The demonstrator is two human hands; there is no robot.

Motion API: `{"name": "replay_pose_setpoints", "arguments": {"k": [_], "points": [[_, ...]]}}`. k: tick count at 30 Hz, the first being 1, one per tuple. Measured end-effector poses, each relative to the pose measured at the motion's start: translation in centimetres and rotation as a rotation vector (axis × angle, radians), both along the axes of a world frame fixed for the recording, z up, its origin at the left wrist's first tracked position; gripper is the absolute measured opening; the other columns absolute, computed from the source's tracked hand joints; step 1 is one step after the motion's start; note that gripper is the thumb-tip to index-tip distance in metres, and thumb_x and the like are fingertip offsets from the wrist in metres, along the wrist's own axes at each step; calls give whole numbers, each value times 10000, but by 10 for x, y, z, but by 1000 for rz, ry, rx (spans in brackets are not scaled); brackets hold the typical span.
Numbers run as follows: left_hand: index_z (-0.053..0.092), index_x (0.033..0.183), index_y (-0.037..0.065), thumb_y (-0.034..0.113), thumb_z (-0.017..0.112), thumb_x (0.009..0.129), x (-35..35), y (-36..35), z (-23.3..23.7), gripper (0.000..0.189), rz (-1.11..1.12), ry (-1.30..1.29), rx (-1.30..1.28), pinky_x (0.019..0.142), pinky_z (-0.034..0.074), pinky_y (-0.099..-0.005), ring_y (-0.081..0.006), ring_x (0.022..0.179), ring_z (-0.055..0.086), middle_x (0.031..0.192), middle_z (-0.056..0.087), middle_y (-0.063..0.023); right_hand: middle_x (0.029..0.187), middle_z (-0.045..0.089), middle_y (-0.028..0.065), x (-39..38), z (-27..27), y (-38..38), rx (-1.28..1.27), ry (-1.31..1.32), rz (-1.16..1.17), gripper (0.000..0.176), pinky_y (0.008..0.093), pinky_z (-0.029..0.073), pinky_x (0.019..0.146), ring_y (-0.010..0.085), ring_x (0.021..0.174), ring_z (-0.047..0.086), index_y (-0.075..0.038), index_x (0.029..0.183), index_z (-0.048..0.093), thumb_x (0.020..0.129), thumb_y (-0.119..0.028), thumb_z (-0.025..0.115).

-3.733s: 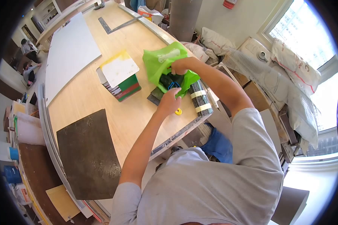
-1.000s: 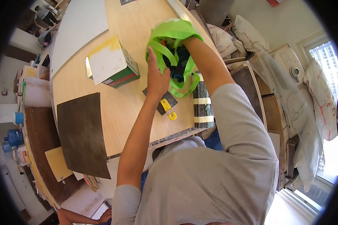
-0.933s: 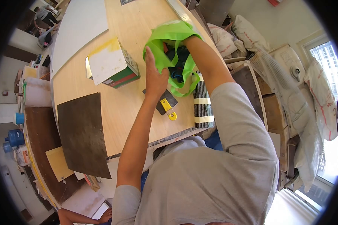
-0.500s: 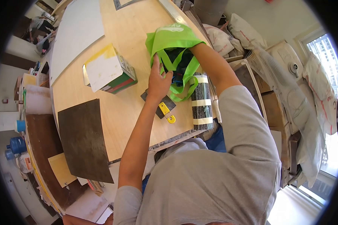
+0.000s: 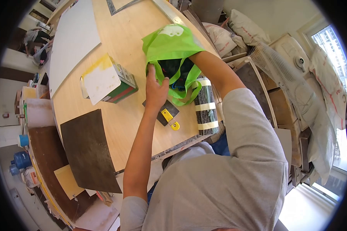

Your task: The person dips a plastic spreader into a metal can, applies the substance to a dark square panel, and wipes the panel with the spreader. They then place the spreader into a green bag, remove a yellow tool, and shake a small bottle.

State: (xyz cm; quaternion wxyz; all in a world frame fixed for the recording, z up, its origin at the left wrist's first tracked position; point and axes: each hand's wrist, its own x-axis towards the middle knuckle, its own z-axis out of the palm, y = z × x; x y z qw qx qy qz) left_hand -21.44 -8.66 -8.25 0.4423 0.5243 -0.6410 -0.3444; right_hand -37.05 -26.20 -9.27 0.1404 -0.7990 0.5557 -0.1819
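Observation:
A bright green cloth bag [image 5: 169, 44] lies on the wooden table, its mouth facing me and dark contents [image 5: 181, 69] showing inside. My left hand [image 5: 156, 87] grips the bag's near left edge, thumb and fingers closed on the fabric. My right forearm reaches to the bag's right side, and the hand there is hidden by the bag. Below the mouth lie a dark plate [image 5: 169, 109] and a yellow-handled tool [image 5: 170, 119]. A dark striped bundle with pale tape bands [image 5: 205, 106] sits right of them.
An open box [image 5: 119, 85], a dark sheet [image 5: 89, 148] and a large white sheet [image 5: 75, 36] rest on the table's left part. A metal frame [image 5: 121, 5] lies at the far edge. White sacks [image 5: 248, 29] stand on the right. Two people [image 5: 36, 38] are far off at upper left.
The bag's mouth is opened wider and more of the dark contents shows. My left hand has shifted slightly left along with the bag edge. The whole view has shifted a little.

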Motion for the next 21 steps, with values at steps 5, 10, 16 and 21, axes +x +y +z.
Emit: {"name": "replay_pose_setpoints", "arguments": {"k": [5,10,16,21], "points": [[242,1386,-51,91,591,767,-4,-3,8,724,-30,200,36,1009,345,-350,-360,1240,413,1347,384,-276,721,615,48,0,1,4,17,5,7,196,305,457,599,187,666,568,-95,891,661,815,-264,598],[245,1389,-40,76,585,761,-4,-8,4,723,-20,110,-47,1011,343,-352,-362,1228,421,1342,394,-274,699,612,43,-16,18,12,109,-23,52,196,301,455,587,180,646,565,-95,883,659,817,-268,598],[122,1426,-38,-6,539,804,-13,-2,17,749,-135,120,105,1005,367,-304,-260,1314,347,1424,321,-198,673,608,38,-24,53,51,426,-96,42,197,296,452,572,172,622,561,-94,873,658,818,-273,598],[190,1415,-29,75,523,791,-4,-4,5,715,-26,87,-57,942,402,-321,-306,1158,511,1312,449,-256,627,562,41,-29,24,89,493,103,367,245,275,439,534,148,563,533,-78,824,638,857,-314,580]]}}
